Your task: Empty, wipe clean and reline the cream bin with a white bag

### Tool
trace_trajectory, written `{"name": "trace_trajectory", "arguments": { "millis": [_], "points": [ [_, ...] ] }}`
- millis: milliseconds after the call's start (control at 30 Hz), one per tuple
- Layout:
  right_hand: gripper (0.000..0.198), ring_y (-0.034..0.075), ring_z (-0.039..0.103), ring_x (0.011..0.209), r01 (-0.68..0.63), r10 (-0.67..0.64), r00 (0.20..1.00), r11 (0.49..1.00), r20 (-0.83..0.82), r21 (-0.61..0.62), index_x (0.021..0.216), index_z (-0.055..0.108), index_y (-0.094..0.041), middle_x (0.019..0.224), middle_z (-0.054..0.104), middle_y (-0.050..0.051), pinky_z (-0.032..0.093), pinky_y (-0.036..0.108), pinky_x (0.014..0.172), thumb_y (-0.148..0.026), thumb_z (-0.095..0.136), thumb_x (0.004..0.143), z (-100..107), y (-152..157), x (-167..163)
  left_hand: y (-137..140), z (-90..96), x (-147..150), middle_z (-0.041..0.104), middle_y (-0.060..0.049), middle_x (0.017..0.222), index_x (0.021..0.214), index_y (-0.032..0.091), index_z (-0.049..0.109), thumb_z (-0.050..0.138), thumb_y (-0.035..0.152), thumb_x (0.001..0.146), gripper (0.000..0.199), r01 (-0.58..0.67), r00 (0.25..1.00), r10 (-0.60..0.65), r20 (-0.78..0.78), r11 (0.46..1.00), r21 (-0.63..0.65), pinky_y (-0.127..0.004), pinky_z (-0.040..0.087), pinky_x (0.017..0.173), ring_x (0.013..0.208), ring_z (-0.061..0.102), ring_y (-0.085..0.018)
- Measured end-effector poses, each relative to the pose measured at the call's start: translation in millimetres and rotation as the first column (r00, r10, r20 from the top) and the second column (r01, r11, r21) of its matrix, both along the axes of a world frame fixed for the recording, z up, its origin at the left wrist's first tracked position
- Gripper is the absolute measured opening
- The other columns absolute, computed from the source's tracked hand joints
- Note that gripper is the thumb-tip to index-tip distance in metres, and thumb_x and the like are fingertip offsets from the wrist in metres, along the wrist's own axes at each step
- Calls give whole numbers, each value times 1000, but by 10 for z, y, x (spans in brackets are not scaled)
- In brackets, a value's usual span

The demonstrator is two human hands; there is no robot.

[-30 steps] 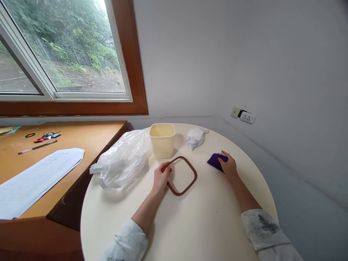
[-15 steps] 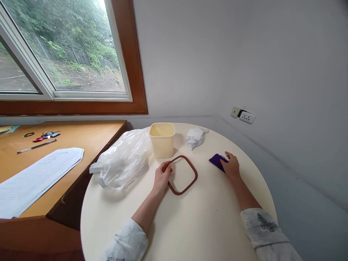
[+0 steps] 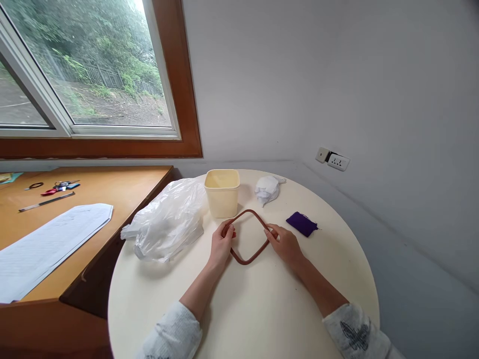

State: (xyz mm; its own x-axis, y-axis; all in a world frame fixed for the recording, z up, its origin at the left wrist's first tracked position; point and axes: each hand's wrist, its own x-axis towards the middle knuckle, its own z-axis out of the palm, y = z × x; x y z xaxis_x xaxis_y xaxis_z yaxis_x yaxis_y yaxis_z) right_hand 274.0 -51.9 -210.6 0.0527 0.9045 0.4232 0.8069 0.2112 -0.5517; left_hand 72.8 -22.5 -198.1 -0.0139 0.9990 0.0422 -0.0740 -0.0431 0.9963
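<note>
Both my hands grip a brown, rounded-square embroidery hoop (image 3: 245,263), and the white tabletop shows through its middle. My left hand (image 3: 221,243) is closed on its left side, thumb on top. On the right side, my right hand (image 3: 286,244) pinches the rim between thumb and fingers. A folded purple cloth (image 3: 302,224) with frayed threads lies just beyond my right hand, touched by neither. Behind the hoop stands a cream plastic bin (image 3: 223,199).
A crumpled clear plastic bag (image 3: 168,219) covers the left part of the round table (image 3: 258,319). A bunched white cloth or bag (image 3: 268,189) sits at the back. Papers (image 3: 56,244), a pen (image 3: 47,202) and small items lie on the wooden desk (image 3: 123,182) at left.
My right hand has let go of the purple cloth, which now lies flat, and has moved left to take hold of the hoop's right side. The hoop is slightly tilted now.
</note>
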Motion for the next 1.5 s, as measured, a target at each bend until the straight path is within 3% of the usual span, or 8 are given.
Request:
{"name": "trace_trajectory", "arguments": {
  "millis": [200,333,500,667,767,1200,1400,1500],
  "points": [
    [33,12,47,52,56,-56,991,998,120,2,67,55,-20,55,55,-1,29,22,51,-38,37,87,-18,15,58,-40,50,13,61,-6,89,109,18,60,56,44,75,42,35,998,-33,-49,999,36,-31,45,78,79,55,-16],
    [34,12,46,51,192,-184,971,981,154,-37,65,53,-20,55,53,0,28,23,52,-40,35,87,40,44,288,-45,58,7,58,-4,84,116,21,55,56,45,76,47,37,997,-33,-73,998,56,-29,46,74,76,55,-15],
    [35,14,46,53,490,-461,869,853,180,-179,63,55,-21,57,55,1,26,23,49,-41,35,83,87,11,770,-29,22,-5,57,-4,83,108,20,58,54,47,77,41,37,997,-32,-76,998,58,-30,46,75,77,55,-15],
    [33,16,50,55,606,-572,795,743,203,-283,63,58,-21,61,58,4,31,26,50,-41,37,79,91,-96,1106,-17,-15,-20,56,-2,81,102,20,59,53,46,78,36,46,997,-43,-66,998,40,-30,46,76,76,54,-14],
    [35,18,53,56,625,-589,779,705,214,-335,65,61,-21,64,60,5,35,28,51,-42,37,78,84,-135,1176,-16,-14,-25,56,-3,82,101,19,59,54,46,77,37,41,998,-40,-46,998,36,-31,46,76,76,54,-15],
    [35,22,59,60,617,-578,784,681,227,-394,70,64,-20,68,64,9,41,31,52,-48,44,74,15,-195,1248,-47,25,-25,55,-3,75,94,17,59,53,47,76,35,-11,997,19,-79,995,101,-29,46,68,68,54,-15],
    [49,21,54,54,634,-599,770,682,218,-364,54,52,-20,60,59,8,39,32,49,-57,32,78,31,-229,1218,-134,176,-84,55,-3,79,82,19,58,51,39,79,21,-124,967,181,-177,948,294,-29,44,73,76,53,-17],
    [48,19,51,51,651,-624,756,685,197,-326,52,48,-21,58,58,6,36,30,49,-56,29,80,56,-248,1176,-151,307,-162,52,-6,93,89,21,59,52,35,81,17,-182,915,321,-246,870,458,-33,42,84,91,52,-20]
  ]
}}
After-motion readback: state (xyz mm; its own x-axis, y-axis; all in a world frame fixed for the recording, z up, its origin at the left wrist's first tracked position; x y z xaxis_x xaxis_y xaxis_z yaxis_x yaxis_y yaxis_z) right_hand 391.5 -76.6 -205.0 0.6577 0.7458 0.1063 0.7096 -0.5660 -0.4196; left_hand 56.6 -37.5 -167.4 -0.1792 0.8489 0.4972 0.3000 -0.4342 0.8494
